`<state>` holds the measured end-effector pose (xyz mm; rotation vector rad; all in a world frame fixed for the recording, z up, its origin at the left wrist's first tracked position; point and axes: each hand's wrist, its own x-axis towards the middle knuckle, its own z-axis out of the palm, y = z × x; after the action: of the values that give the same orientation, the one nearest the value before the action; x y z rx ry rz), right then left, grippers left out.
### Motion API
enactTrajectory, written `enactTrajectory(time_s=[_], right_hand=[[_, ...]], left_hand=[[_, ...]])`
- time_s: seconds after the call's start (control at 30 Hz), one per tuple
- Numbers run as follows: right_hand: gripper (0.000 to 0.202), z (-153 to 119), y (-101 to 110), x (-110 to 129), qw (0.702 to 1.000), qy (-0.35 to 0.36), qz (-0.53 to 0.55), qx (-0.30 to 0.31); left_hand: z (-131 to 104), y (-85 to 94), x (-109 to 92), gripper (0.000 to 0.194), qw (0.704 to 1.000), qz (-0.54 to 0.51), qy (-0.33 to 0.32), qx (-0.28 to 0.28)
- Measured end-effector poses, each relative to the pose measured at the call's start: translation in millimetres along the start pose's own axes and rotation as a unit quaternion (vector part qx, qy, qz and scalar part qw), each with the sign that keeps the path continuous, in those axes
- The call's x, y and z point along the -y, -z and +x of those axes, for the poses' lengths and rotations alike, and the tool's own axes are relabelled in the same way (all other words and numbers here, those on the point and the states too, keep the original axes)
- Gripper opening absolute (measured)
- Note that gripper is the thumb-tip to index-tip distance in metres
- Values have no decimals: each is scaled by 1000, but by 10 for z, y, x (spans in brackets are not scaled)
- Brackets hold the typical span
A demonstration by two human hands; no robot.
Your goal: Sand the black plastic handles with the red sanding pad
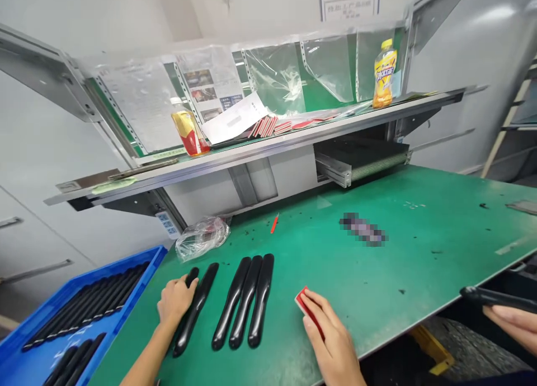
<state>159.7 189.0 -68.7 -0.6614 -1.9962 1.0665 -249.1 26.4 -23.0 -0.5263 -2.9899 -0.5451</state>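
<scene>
My left hand (176, 301) is closed around a glossy black handle-shaped piece (192, 276) at the left of the green table, covering most of it. Right beside it lies a similar black piece (196, 307). Three more black pieces (242, 305) lie side by side to the right, narrower toward the far end. Between the thumb and fingers of my right hand (329, 335) is a flat red strip (302, 297) with a pale edge, held low over the table or resting on it; I cannot tell which.
A blue tray (161, 254) with rows of black pieces stands at the left. Another person's hand (514, 321) holds a black piece at the right edge. A plastic bag (203, 238), a small red tool (274, 224) and a blurred-out object (363, 229) lie on the green table (403, 279). A shelf (260, 145) spans the back.
</scene>
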Motion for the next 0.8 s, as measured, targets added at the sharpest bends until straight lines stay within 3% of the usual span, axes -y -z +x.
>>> enactTrajectory(time_s=[0.1, 0.33, 0.6, 0.8], right_hand=[[40, 1, 10, 23, 1000, -9, 2, 10], [41, -2, 0, 45, 1000, -21, -6, 19], [39, -12, -40, 33, 999, -1, -31, -15], [43, 46, -25, 32, 999, -27, -4, -19]], left_hand=[[-214, -116, -157, 61, 998, 16, -55, -1], [-866, -389, -564, 92, 988, 26, -118, 96], [-1155, -558, -1049, 91, 992, 12, -95, 85], [-1185, -608, -1110, 76, 994, -19, -94, 61]])
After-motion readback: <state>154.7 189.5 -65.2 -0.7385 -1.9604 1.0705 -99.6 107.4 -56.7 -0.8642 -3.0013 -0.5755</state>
